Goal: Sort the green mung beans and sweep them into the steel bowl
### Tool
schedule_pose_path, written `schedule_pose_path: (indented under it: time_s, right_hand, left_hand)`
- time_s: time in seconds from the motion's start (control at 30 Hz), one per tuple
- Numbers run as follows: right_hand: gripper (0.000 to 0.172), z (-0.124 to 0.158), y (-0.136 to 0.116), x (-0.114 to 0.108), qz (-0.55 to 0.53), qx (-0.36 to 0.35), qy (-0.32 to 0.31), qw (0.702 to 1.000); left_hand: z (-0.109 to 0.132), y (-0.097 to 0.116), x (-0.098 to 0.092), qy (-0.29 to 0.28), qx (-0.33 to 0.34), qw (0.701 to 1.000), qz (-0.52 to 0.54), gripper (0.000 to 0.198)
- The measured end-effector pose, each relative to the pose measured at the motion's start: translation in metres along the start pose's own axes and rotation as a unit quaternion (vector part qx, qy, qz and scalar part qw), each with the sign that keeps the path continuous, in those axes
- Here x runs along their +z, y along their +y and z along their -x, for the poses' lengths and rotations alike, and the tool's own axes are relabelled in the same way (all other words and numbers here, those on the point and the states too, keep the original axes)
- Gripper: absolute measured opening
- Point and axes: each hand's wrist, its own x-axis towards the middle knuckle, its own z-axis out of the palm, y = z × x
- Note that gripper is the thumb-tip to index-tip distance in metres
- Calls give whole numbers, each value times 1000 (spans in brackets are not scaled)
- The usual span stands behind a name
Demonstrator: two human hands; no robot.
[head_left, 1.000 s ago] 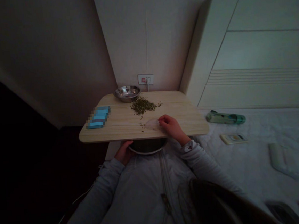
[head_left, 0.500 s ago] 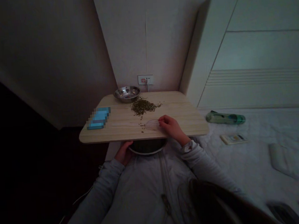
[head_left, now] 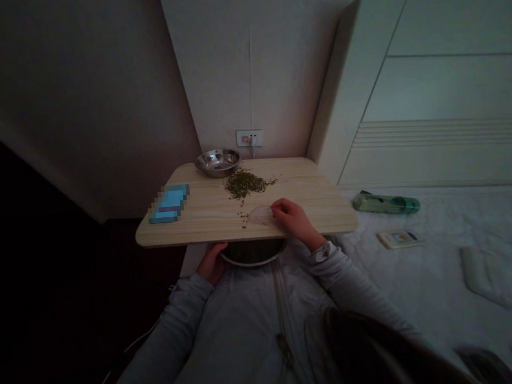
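My right hand [head_left: 290,216] pinches the edge of a clear, half-round plastic scraper [head_left: 261,215], which rests on or just above the small wooden table [head_left: 324,201]. Just left of the scraper lie a few stray greenish grains. Farther back is a loose heap of small green-brown beans or grains [head_left: 245,183]. Below the table's near edge, my left hand [head_left: 214,262] is closed on the left rim of a bowl [head_left: 254,264] in my lap. The table hides the bowl's far side, and its dark inside is hard to make out.
A shiny metal bowl [head_left: 218,163] stands at the table's back left, and a blurred-out blue phone-like thing [head_left: 170,203] lies at its left. On the bed at right are a green bottle [head_left: 386,202] and a pale flat box-like item [head_left: 400,239]. A wall socket [head_left: 249,137] holds a plug.
Almost nothing differs. The scraper shows a little more clearly and looks slightly more tilted up; both hands stay where they were.
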Motion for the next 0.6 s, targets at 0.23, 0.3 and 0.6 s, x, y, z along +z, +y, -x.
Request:
schedule_pose_path:
  time_s: [0.23,0.3,0.6]
  right_hand:
    - [15,1,-3,0,10,2,4,1000]
    - [15,2,-3,0,12,4,5,1000]
    - [15,2,-4,0,16,0,0,1000]
  left_hand:
    - [3,1,2,2,10,1000,-9,16]
    - [3,2,3,5,11,1000,-1,16]
    - [4,2,4,23,8,1000,-9,11]
